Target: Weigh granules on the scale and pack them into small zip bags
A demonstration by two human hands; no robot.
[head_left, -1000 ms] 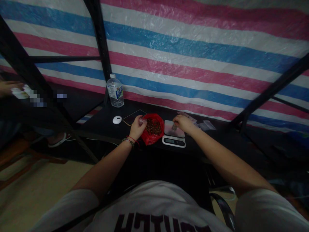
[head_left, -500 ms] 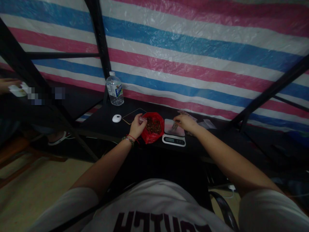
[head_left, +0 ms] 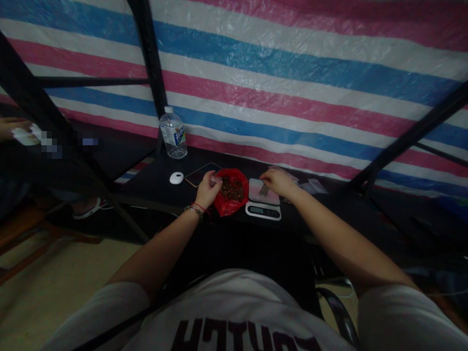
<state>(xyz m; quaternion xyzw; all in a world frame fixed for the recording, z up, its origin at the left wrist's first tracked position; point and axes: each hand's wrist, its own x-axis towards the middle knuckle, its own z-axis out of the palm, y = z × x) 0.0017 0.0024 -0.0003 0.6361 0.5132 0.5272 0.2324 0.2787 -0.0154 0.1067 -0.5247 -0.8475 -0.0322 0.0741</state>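
Note:
A red plastic bag [head_left: 224, 209] stands with its mouth spread wide, and small brown pieces [head_left: 233, 189] fill it. My left hand [head_left: 207, 191] is at the bag's left rim, its fingers closed on a small clear plastic bag [head_left: 215, 180]. Right of the red bag lies a white digital scale [head_left: 277, 214] with a square metal plate. A few small brownish pieces [head_left: 263, 190] rest on that plate. Over its far edge, the fingertips of my right hand [head_left: 281, 183] are pinched together; what they hold is too small to name.
Clear plastic packets [head_left: 313, 186] lie right of the scale. Behind the left hand is a dark flat tablet or phone [head_left: 200, 174], with a white mouse [head_left: 176, 178] beside it. A clear bottle [head_left: 173, 134] stands by the black frame post. Another person's hand [head_left: 12, 127] shows at far left.
My right hand has shifted slightly left and away from me over the scale's plate, uncovering more of the pieces there. The left hand stays at the red bag.

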